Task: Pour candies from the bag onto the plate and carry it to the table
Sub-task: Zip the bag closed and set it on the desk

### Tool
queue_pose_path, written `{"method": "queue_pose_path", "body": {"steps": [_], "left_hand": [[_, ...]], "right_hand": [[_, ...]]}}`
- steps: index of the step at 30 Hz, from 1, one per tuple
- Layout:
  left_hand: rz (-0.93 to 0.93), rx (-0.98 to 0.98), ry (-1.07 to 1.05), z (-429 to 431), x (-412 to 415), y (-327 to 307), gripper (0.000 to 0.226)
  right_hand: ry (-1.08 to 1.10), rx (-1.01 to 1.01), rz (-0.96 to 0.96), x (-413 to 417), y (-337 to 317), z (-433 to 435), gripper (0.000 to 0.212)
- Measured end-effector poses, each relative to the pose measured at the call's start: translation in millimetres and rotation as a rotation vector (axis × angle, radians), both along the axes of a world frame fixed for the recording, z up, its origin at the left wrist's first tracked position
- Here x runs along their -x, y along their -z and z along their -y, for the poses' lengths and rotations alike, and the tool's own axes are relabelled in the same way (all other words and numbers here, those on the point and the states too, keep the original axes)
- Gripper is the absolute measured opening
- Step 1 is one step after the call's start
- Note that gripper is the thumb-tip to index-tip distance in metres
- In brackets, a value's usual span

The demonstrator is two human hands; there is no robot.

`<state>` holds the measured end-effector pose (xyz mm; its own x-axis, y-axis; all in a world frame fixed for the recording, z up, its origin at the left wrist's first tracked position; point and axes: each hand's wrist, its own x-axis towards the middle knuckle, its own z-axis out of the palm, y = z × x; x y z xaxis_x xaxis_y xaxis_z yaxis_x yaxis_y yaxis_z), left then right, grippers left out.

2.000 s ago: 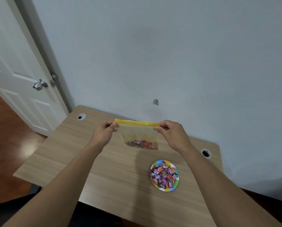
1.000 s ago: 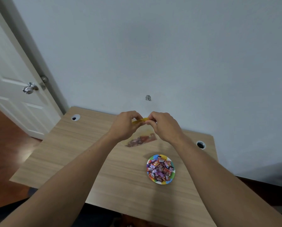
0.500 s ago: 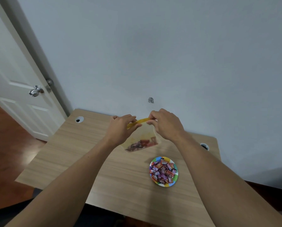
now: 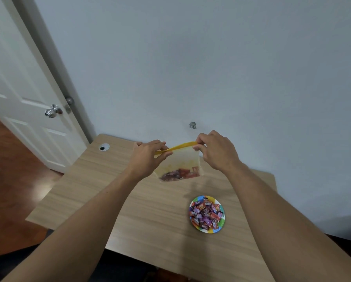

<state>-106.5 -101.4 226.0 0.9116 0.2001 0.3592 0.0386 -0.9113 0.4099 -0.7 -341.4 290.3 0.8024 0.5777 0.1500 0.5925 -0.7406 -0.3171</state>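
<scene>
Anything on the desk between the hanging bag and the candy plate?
No. In the head view only bare wood of the desk and a faint shadow lie between the zip bag and the plate.

White panelled door [image 4: 17, 94] at 9 o'clock, silver knob [image 4: 52, 111]; blue-grey wall [image 4: 211, 58] at 12; reddish wood floor [image 4: 11, 159] at 8.
</scene>
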Motion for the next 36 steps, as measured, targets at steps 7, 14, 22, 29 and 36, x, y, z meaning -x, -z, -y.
{"method": "queue_pose_path", "body": {"steps": [7, 14, 22, 29, 36], "left_hand": [[0.006, 0.025, -0.006, -8, 6, 4, 0.031], [-0.015, 0.038, -0.014, -16, 14, 7, 0.034], [0.024, 0.087, -0.016, -21, 28, 10, 0.025], [0.042, 0.239, -0.003, -27, 39, 17, 0.025], [-0.068, 0.385, -0.08, -32, 50, 41, 0.025]], "right_hand": [[0.049, 0.007, -0.014, -4, -1, 8, 0.02], [0.066, 0.023, -0.022, -1, 0, 15, 0.017], [0.1, 0.01, -0.039, 1, 12, 23, 0.02], [0.123, -0.02, -0.086, 9, 31, 20, 0.02], [0.107, 0.006, -0.125, 12, 62, 8, 0.02]]}}
